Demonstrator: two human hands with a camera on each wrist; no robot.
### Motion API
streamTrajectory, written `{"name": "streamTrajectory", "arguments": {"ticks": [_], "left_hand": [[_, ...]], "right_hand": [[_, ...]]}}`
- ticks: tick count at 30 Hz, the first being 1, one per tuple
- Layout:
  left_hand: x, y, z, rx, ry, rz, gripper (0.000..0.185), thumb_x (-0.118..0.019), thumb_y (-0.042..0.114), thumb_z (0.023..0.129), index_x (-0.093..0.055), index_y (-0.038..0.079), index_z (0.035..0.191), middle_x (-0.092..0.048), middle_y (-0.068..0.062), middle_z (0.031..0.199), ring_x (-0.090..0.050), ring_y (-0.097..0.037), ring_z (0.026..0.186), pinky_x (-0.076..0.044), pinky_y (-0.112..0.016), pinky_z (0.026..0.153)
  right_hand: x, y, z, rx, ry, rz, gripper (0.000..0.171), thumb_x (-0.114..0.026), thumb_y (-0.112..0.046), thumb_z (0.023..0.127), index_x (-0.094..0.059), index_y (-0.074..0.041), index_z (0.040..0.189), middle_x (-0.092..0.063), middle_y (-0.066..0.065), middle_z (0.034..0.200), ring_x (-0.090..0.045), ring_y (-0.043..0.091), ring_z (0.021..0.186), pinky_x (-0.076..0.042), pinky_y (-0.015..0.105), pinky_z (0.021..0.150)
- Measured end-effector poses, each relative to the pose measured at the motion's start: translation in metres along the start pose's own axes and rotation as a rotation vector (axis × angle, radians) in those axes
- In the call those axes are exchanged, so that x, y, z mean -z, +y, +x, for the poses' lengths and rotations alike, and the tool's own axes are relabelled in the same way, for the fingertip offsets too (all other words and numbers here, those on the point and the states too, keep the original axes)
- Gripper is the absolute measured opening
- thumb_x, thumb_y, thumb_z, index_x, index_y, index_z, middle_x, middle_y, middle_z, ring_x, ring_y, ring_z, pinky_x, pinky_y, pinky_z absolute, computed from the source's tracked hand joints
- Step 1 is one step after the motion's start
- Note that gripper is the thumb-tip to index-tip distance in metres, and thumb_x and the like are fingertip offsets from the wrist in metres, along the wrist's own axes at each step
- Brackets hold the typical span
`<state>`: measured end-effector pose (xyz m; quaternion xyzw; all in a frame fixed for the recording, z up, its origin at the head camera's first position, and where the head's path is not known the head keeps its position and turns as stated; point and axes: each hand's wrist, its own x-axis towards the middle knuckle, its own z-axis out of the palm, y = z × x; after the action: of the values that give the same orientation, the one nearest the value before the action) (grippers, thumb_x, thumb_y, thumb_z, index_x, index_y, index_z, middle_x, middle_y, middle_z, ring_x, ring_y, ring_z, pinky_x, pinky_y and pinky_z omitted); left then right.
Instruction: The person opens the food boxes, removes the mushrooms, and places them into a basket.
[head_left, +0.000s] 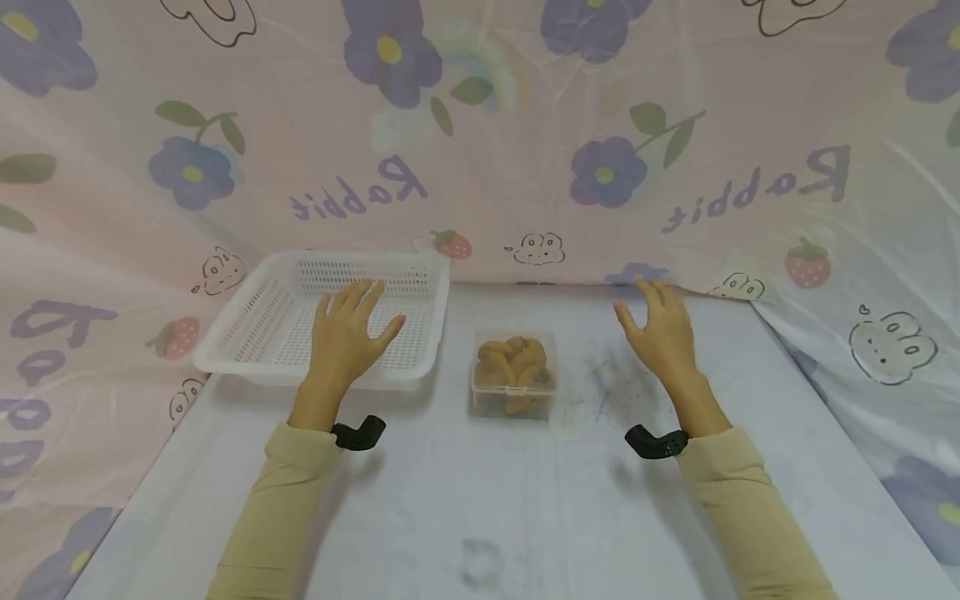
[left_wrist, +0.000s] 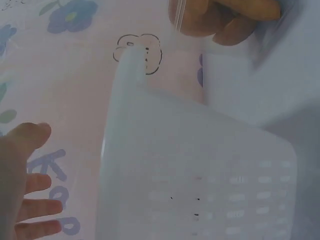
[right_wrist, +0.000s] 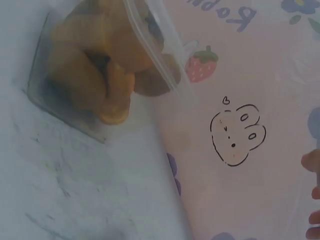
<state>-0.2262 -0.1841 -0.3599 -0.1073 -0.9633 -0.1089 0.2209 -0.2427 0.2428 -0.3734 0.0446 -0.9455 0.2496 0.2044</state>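
Fingers (head_left: 373, 293) of the left hand (head_left: 341, 340) spread near the white perforated basket (head_left: 258, 373), those of the right hand (head_left: 663, 337) extend over the bench (head_left: 480, 492), and neither set grips anything. Between the hands, on the bench, sits a clear plastic box (head_left: 489, 406) of brown rounded pieces (head_left: 517, 358). It looks light, slick and thin-walled, best taken by opposite sides; the pieces may be fragile. The basket, seemingly stiff and light, suits a rim hold

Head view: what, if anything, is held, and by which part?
Nothing is held: the left hand hovers near the white basket, the right hand over the table.
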Motion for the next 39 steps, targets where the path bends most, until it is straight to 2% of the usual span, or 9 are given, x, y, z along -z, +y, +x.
{"name": "streamTrajectory", "arguments": {"ticks": [5, 9, 16, 23, 29, 33, 39], "left_hand": [[-0.005, 0.007, -0.009, -0.148, 0.14, -0.066, 0.057, -0.067, 0.039, 0.088, -0.055, 0.008, 0.134, -0.063, -0.016, 0.13, -0.058, -0.036, 0.123, -0.043, -0.058, 0.108], [-0.01, 0.013, -0.015, -0.246, 0.182, -0.103, 0.054, -0.07, 0.035, 0.085, -0.059, 0.008, 0.131, -0.067, -0.014, 0.126, -0.063, -0.034, 0.116, -0.048, -0.055, 0.104], [-0.019, 0.032, -0.021, -0.344, 0.155, -0.158, 0.054, -0.072, 0.032, 0.084, -0.06, 0.007, 0.13, -0.064, -0.013, 0.13, -0.062, -0.033, 0.118, -0.045, -0.055, 0.108], [-0.038, 0.057, -0.025, -0.54, 0.163, -0.221, 0.052, -0.073, 0.027, 0.082, -0.061, 0.005, 0.128, -0.064, -0.011, 0.13, -0.062, -0.028, 0.119, -0.05, -0.048, 0.105], [-0.055, 0.08, -0.026, -0.639, 0.158, -0.259, 0.05, -0.075, 0.026, 0.081, -0.063, 0.005, 0.125, -0.066, -0.009, 0.128, -0.062, -0.025, 0.12, -0.051, -0.043, 0.106], [-0.065, 0.094, -0.025, -0.696, 0.165, -0.272, 0.049, -0.077, 0.023, 0.08, -0.064, 0.005, 0.123, -0.067, -0.009, 0.126, -0.063, -0.024, 0.119, -0.052, -0.038, 0.105], [-0.08, 0.106, -0.024, -0.777, 0.17, -0.326, 0.052, -0.081, 0.02, 0.075, -0.065, 0.001, 0.121, -0.068, -0.012, 0.124, -0.064, -0.026, 0.116, -0.052, -0.033, 0.105]], "right_hand": [[-0.005, -0.002, -0.009, 0.009, -0.003, 0.128, 0.056, -0.053, -0.033, 0.097, -0.043, 0.001, 0.14, -0.038, 0.026, 0.149, -0.032, 0.049, 0.138, -0.03, 0.067, 0.112], [-0.01, -0.006, -0.019, 0.023, 0.005, 0.204, 0.052, -0.057, -0.028, 0.096, -0.046, 0.004, 0.136, -0.039, 0.029, 0.147, -0.033, 0.049, 0.138, -0.029, 0.066, 0.114], [-0.017, -0.015, -0.032, 0.046, -0.014, 0.29, 0.051, -0.057, -0.025, 0.097, -0.045, 0.003, 0.138, -0.04, 0.028, 0.148, -0.034, 0.046, 0.14, -0.03, 0.064, 0.115], [-0.032, -0.019, -0.042, 0.081, -0.033, 0.376, 0.051, -0.058, -0.019, 0.096, -0.044, 0.006, 0.138, -0.046, 0.027, 0.144, -0.04, 0.043, 0.137, -0.035, 0.06, 0.114], [-0.048, -0.018, -0.044, 0.119, -0.08, 0.461, 0.048, -0.06, -0.013, 0.094, -0.047, 0.005, 0.137, -0.048, 0.026, 0.143, -0.043, 0.042, 0.135, -0.039, 0.059, 0.111], [-0.054, -0.019, -0.044, 0.099, -0.164, 0.585, 0.048, -0.059, -0.012, 0.094, -0.046, 0.002, 0.139, -0.044, 0.025, 0.147, -0.039, 0.041, 0.138, -0.036, 0.058, 0.114], [-0.062, -0.016, -0.042, 0.101, -0.321, 0.715, 0.059, -0.064, -0.009, 0.091, -0.039, 0.0, 0.144, -0.038, 0.024, 0.152, -0.034, 0.04, 0.142, -0.033, 0.054, 0.117]]}}
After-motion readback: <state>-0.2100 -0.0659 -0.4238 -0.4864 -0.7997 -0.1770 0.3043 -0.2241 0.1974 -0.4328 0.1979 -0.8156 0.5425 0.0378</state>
